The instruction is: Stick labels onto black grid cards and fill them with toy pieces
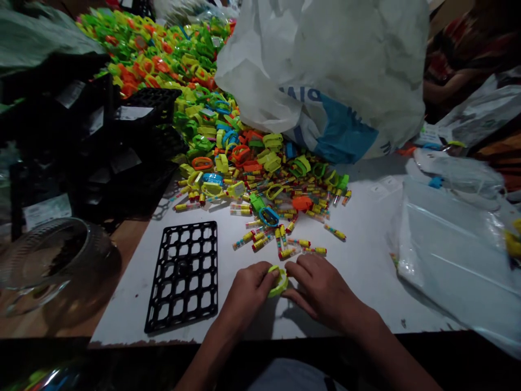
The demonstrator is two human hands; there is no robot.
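Observation:
My left hand (pixel 249 289) and my right hand (pixel 321 290) meet near the front of the white table (pixel 366 260). Both pinch a small yellow-green plastic ring toy (pixel 278 281) between their fingertips. Just beyond the hands lie several small candy-filled tubes (pixel 285 241) with yellow caps. A black plastic grid tray (pixel 185 274) lies flat to the left of my left hand, its holes unfilled.
A big heap of green, yellow, orange and blue plastic ring toys (pixel 175 70) runs to the far left. A large white and blue plastic bag (pixel 325 76) stands behind. Black crates (pixel 93 141) and a glass bowl (pixel 49 266) sit left. Clear bags (pixel 451 239) lie right. Another person (pixel 459 60) sits far right.

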